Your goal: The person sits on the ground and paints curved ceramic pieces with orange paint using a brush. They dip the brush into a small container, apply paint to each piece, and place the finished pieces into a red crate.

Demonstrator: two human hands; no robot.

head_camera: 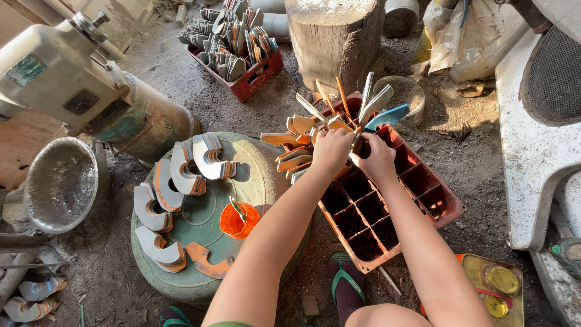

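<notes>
- White machine body (pixel 57 66) stood at upper left, with a dented metal bowl (pixel 60 181) below it on the dirt floor (pixel 472 169).
- Round green worktop (pixel 266 172) carried several stacks of curved, horseshoe-like flat pieces (pixel 184 169) along its left rim, plus a small orange cup (pixel 239 221) near its right side.
- Tree stump (pixel 333 36) stood beyond the near crate; a far red crate (pixel 248 82) to its left was packed full of similar curved pieces.
- Near red compartment crate (pixel 387 212) lay on the floor just right of the worktop. Its far compartments held upright curved pieces (pixel 302 124); the near compartments, roughly two thirds of the crate, showed empty. Judged partly filled, most cells left.
- Left hand (pixel 331 150) was over the crate's far end, fingers curled shut around the tops of the standing pieces.
- Right hand (pixel 376 158) was just beside it, touching; fingers closed on a dark-edged piece, exact grip hidden by the knuckles.
- Green-strapped sandal (pixel 348 287) sat at the crate's near edge.
</notes>
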